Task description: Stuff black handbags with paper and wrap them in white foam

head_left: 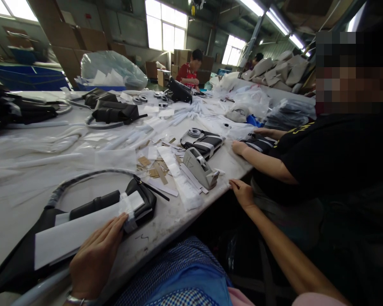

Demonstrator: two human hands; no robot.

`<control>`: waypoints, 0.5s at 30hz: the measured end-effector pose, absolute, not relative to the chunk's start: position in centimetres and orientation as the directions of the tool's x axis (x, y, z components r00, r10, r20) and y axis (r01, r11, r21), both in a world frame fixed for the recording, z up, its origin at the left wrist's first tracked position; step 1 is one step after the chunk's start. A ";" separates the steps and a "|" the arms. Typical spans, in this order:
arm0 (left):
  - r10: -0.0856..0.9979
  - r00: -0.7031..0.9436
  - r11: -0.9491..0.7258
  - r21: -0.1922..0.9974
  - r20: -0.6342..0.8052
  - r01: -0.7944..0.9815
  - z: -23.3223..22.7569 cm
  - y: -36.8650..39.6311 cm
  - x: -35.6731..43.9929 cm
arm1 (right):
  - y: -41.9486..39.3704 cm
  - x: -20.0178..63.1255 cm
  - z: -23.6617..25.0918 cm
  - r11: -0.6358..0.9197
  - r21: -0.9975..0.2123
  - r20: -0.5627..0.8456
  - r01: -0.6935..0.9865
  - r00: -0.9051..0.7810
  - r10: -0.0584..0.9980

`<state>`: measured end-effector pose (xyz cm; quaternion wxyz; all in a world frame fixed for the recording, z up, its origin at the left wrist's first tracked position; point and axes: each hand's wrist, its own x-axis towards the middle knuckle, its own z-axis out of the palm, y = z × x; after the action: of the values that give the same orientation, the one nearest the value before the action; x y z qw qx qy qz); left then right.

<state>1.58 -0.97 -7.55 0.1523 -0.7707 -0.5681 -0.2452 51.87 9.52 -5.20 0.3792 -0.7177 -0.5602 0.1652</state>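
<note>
Black leather-look handbag (94, 205): on the white tabletop (167, 219); likely light, soft; best held by its ends.
White paper sheet (78, 231): atop it, probably easily creased.
Left hand (97, 250): fingers extended across the sheet.
Right hand (244, 194): fingertips pinched near the grey tape dispenser (196, 170); cannot tell whether holding anything.

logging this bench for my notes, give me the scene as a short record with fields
left hand: laid on the white sheet over the black bag
right hand: fingertips drawn together by the table edge; cannot tell if they hold anything
near right hand: tape dispenser on the table
beyond dispenser: second dark bag with pale bands
co-worker at right: hand at a dark, pale-striped item
</note>
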 end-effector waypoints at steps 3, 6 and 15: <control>0.799 0.242 -0.318 0.045 0.551 0.947 -7.7 -0.9 1.5 | 8.5 53.4 -3.2 -0.025 -0.648 0.236 0.761 0.233 0.943; 0.798 0.242 -0.319 0.047 0.553 0.947 -7.6 -0.9 1.5 | 7.5 52.9 -0.4 0.121 -0.475 0.295 0.872 0.028 0.955; 0.839 0.109 -0.197 0.111 0.533 0.974 -6.5 -1.3 2.5 | 9.5 39.7 6.6 0.651 -0.424 0.158 0.630 -0.656 0.738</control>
<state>2.53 -1.31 -6.52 0.1352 -0.7322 -0.6191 -0.2495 39.75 9.51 6.56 0.1603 -0.3823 -0.8942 0.1687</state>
